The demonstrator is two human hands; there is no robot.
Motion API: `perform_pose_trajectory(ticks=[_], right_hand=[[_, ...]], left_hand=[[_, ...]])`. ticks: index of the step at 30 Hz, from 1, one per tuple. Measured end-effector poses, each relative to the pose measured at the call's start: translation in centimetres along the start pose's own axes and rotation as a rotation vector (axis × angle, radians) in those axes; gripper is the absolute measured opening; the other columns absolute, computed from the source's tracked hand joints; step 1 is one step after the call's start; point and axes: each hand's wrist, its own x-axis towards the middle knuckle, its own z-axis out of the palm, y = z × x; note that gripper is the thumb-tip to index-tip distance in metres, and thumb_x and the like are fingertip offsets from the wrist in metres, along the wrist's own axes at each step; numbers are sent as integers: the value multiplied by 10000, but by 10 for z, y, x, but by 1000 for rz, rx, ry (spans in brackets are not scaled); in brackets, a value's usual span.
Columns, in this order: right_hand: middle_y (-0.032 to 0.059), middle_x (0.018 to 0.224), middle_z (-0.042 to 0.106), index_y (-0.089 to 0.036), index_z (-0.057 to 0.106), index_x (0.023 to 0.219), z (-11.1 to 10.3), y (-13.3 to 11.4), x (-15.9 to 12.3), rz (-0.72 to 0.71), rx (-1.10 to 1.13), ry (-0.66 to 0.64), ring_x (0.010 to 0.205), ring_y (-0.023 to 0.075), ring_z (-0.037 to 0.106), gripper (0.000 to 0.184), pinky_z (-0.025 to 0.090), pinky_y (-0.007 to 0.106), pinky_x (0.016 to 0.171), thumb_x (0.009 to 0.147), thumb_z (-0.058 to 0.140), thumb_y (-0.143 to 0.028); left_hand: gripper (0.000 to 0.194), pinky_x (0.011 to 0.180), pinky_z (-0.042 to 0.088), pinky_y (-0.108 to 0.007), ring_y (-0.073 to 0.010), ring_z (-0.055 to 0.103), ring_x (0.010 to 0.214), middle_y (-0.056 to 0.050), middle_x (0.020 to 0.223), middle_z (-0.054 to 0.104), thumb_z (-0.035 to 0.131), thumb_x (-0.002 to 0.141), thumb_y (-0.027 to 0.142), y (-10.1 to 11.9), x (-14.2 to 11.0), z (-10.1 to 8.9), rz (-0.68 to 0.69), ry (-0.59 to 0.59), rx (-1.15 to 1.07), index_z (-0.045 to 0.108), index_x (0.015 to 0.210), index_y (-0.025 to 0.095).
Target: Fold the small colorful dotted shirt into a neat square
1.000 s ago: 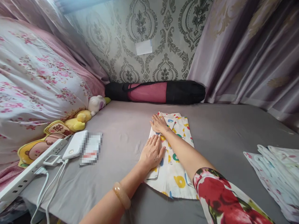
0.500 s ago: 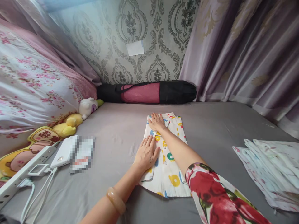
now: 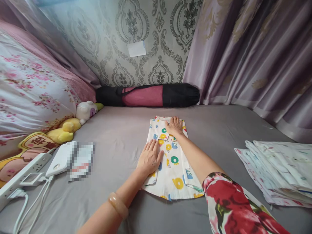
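A small white shirt [image 3: 173, 175] printed with coloured rings and letters lies folded lengthwise on the grey bedsheet [image 3: 122, 136]. My left hand [image 3: 149, 158] rests flat on the shirt's left edge, fingers stretched out. My right hand [image 3: 174, 126] lies flat near the collar at the far end, fingers spread on the cloth. My left wrist wears a pale bangle [image 3: 118, 204]. A red floral sleeve [image 3: 234, 208] covers my right upper arm.
A stack of folded pale printed cloths [image 3: 278, 169] lies at the right. A black and pink roll bag [image 3: 148, 95] sits against the wall. Plush toys [image 3: 73, 120], a white power strip [image 3: 21, 172] with cables and a floral quilt [image 3: 29, 84] are at the left.
My right hand has slid from the left side of the collar to its right side. My left hand stays pressed on the shirt's left edge. The view has shifted slightly.
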Motion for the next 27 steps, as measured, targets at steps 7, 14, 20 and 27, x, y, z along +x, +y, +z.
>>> perform_pose_trajectory(ticks=[7,14,20,27], right_hand=[[186,1594,234,-36,296,1516,-5,0,-1,-26,9,-31,1474,289,157,664,111,508,1181,1020,160,-456],[108,1634,131,-170,249,1556,-19,-6,-32,-198,45,-96,1497,278,59,612,57,552,1187,1029,148,-463],[104,1619,204,-197,326,1528,-8,-14,-60,-334,-17,-85,1480,299,138,574,102,570,1174,1023,211,-445],[110,1617,208,-188,349,1515,-11,-13,-57,-338,21,-98,1481,289,145,555,102,559,1180,1024,228,-416]], left_hand=[[554,1182,294,-439,-270,341,1440,-140,1509,447,302,1001,455,0,-1,-2,2,24,-7,406,1445,140],[551,1195,265,-436,-270,323,1447,-156,1507,444,318,1000,436,2,0,-4,-4,1,-26,415,1433,109],[534,1196,257,-430,-266,318,1447,-158,1505,442,323,999,424,1,1,-5,7,1,-33,426,1417,109],[543,1193,251,-418,-271,324,1440,-152,1506,440,310,1000,433,1,0,-8,11,-11,-31,423,1418,105]])
